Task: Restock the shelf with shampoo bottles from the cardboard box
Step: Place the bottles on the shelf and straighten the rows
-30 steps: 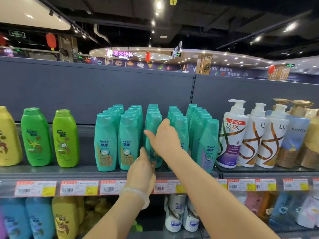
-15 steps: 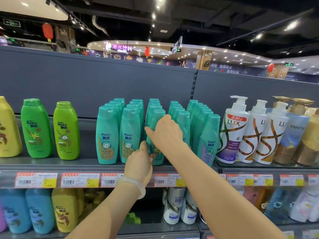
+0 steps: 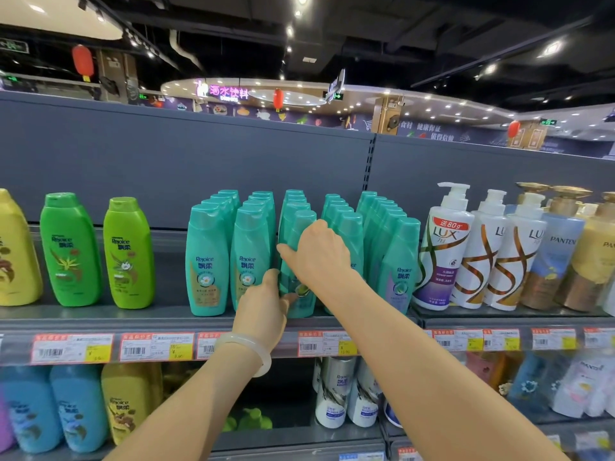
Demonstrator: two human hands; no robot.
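Both hands are on one teal shampoo bottle (image 3: 297, 261) standing at the front edge of the shelf (image 3: 100, 319), in the third of five rows of matching teal bottles (image 3: 208, 261). The bottle is turned edge-on, its label facing left rather than forward, and leans slightly. The right hand (image 3: 319, 254) wraps its upper half, fingers curled round the far side and thumb (image 3: 288, 252) on the near face, closed on it. The left hand (image 3: 263, 311), with a pale bangle (image 3: 253, 347) on the wrist, grips the base, thumb (image 3: 271, 281) up along the left side and fingertips (image 3: 291, 298) pressed to the lower front. Left of the teal rows, well apart, stand two green bottles (image 3: 70, 251) and a yellow one at the shelf's left end. To the right, white pump bottles (image 3: 442, 251) stand just beside the last teal row. Price tags (image 3: 71, 348) line the shelf's front lip
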